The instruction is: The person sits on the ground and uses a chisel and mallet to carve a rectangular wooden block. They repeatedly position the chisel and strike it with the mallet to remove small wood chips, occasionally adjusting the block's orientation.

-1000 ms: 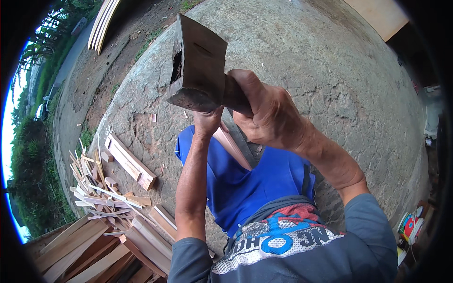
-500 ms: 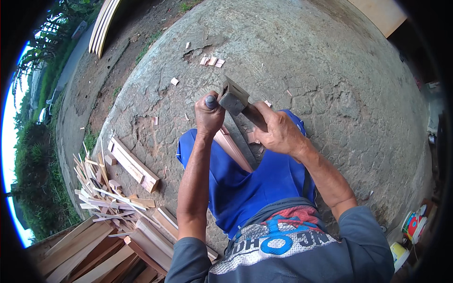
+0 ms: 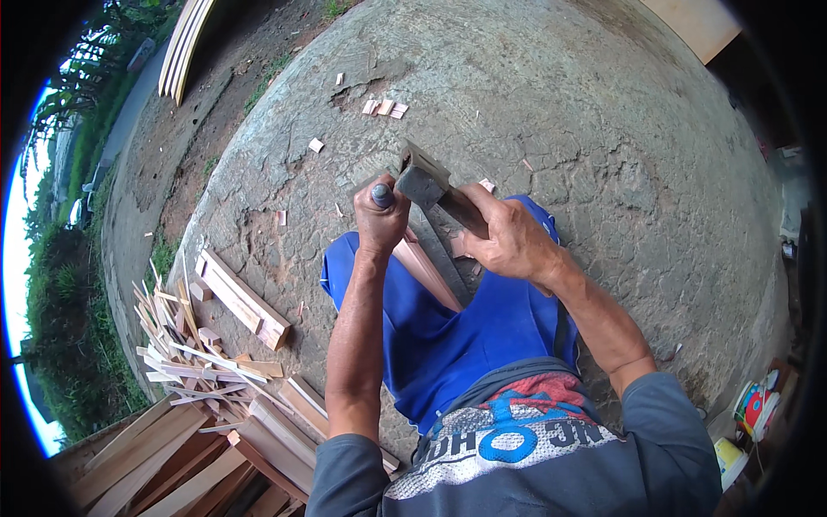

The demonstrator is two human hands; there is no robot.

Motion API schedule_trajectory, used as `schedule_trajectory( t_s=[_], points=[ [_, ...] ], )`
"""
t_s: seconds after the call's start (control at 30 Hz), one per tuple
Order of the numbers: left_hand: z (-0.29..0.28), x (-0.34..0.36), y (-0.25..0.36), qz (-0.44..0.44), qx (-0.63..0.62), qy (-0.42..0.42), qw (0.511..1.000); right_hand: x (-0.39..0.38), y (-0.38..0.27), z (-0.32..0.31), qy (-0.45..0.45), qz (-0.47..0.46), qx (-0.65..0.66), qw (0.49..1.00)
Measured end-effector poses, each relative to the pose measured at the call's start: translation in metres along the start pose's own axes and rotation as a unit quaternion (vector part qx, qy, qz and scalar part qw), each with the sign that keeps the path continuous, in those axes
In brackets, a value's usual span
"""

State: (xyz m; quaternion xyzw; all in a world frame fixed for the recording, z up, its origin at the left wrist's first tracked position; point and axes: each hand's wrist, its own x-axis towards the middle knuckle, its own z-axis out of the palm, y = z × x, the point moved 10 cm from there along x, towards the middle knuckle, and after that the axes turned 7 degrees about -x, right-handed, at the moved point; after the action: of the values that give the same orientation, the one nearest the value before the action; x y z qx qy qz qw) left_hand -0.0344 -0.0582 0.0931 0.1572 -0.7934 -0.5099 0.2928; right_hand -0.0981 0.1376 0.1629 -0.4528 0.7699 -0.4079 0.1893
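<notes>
My left hand (image 3: 381,220) is closed in a fist around an upright chisel (image 3: 382,196); only the rounded end of its handle shows, and the blade is hidden below. Gripped in my right hand (image 3: 510,237) is a hammer (image 3: 425,183) with a blocky metal head, held just right of the chisel's top and apart from it. Beneath both hands, a pinkish length of wood (image 3: 426,271) runs between my legs. Alongside it lies a long dark grey strip (image 3: 441,257), whose kind I cannot make out.
Small wood chips (image 3: 385,108) are scattered on the cracked concrete ground (image 3: 620,172). To the left lie a notched wooden piece (image 3: 241,297), a heap of thin offcuts (image 3: 194,366) and stacked boards (image 3: 146,448). A white container (image 3: 729,461) stands at the lower right.
Both hands, with the chisel and hammer, keep nearly the same place and grip. The view has shifted very slightly.
</notes>
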Motion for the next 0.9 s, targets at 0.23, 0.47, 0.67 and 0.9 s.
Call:
schedule_trajectory(
  t_s=[0.23, 0.47, 0.67, 0.9],
  points=[
    [0.010, -0.017, 0.002, -0.004, -0.058, -0.037, 0.998, 0.026, -0.060, 0.004, -0.042, -0.107, -0.265, 0.958],
    [-0.003, -0.035, -0.023, 0.004, -0.001, -0.029, 1.000, 0.022, -0.090, 0.003, -0.017, -0.198, -0.270, 0.942],
    [-0.005, -0.035, -0.024, 0.005, -0.033, 0.001, 0.999, 0.027, -0.078, 0.019, -0.037, -0.181, -0.371, 0.910],
    [0.001, -0.029, 0.003, 0.019, -0.049, -0.009, 0.999, 0.028, -0.111, -0.016, 0.020, -0.234, -0.217, 0.948]
  ],
)
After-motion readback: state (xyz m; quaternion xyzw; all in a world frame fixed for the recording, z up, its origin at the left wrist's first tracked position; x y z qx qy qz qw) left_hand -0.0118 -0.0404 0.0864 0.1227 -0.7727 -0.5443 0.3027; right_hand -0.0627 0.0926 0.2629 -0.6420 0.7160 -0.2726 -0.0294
